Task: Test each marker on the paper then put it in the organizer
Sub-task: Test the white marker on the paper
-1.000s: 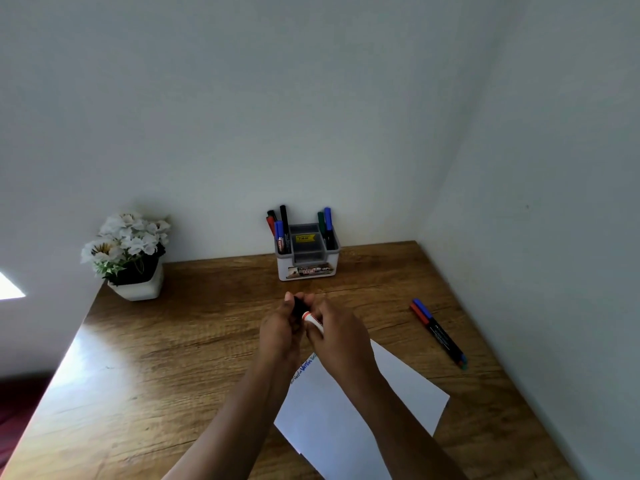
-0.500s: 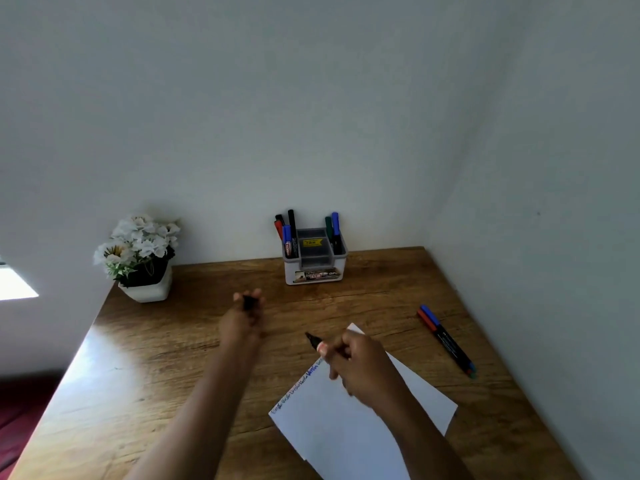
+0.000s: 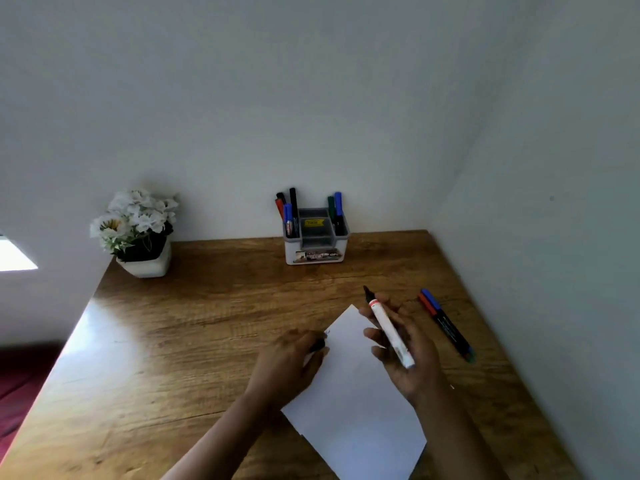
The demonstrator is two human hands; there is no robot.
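Observation:
My right hand (image 3: pixel 405 344) holds an uncapped white marker (image 3: pixel 388 330), its black tip pointing up and away, above the right part of the white paper (image 3: pixel 353 403). On the paper's left edge rests my left hand (image 3: pixel 294 362), closed on the small black cap (image 3: pixel 317 347). Coloured test marks show at the paper's left edge. The grey and white organizer (image 3: pixel 315 252) stands at the back by the wall and holds several markers. Two more markers (image 3: pixel 446 323), one blue-capped and one red-capped, lie on the table to the right.
A white pot of white flowers (image 3: pixel 138 233) stands at the back left corner. The wooden table (image 3: pixel 180 341) meets walls behind and on the right. Its left edge drops to a dark red floor.
The hands pulled the cap off the marker and separated. My left hand then came down with the cap onto the paper's edge, while my right hand turned the marker tip-up.

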